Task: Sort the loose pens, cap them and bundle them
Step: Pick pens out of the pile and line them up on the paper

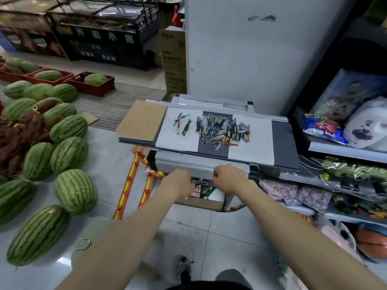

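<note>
Pens, a few [182, 124] set apart left, the heap [223, 130] beside them, lie on your counter [284, 143]. Left hand [178, 183] and right hand [229, 177] are at its near edge, fingers curled, hold unclear. Sorting looks barely begun; next, reach for the heap.

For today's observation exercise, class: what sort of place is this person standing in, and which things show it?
Probably a small grocery or general shop: watermelons piled on the floor at left, glass-topped freezer cabinets at the back, and stocked shelves at right, one holding a snack bag.
</note>
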{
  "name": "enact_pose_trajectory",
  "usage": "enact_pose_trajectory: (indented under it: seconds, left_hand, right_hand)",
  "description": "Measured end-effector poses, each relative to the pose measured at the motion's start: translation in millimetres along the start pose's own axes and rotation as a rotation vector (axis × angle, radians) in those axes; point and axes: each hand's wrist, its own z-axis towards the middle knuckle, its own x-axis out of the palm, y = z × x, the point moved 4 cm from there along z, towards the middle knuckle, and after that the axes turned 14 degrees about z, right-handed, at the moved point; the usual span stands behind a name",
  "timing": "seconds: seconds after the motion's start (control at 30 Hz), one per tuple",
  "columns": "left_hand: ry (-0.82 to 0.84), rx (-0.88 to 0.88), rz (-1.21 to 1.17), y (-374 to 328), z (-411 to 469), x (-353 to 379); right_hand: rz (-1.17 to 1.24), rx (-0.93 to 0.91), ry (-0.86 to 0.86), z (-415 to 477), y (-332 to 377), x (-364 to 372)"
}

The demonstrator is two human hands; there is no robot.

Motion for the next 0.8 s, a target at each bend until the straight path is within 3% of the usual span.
enact_pose_trajectory:
  seconds: [0.33, 0.8]
  left_hand:
    - [0.026, 0.083, 0.061, -6, 102, -42]
    - [-0.060, -0.002, 0.097, -43, 216, -108]
  right_hand:
    - [0.051, 0.067, -0.027, 83, -20, -37]
    - [-0.005, -0.056, -0.028, 188, -62, -117]
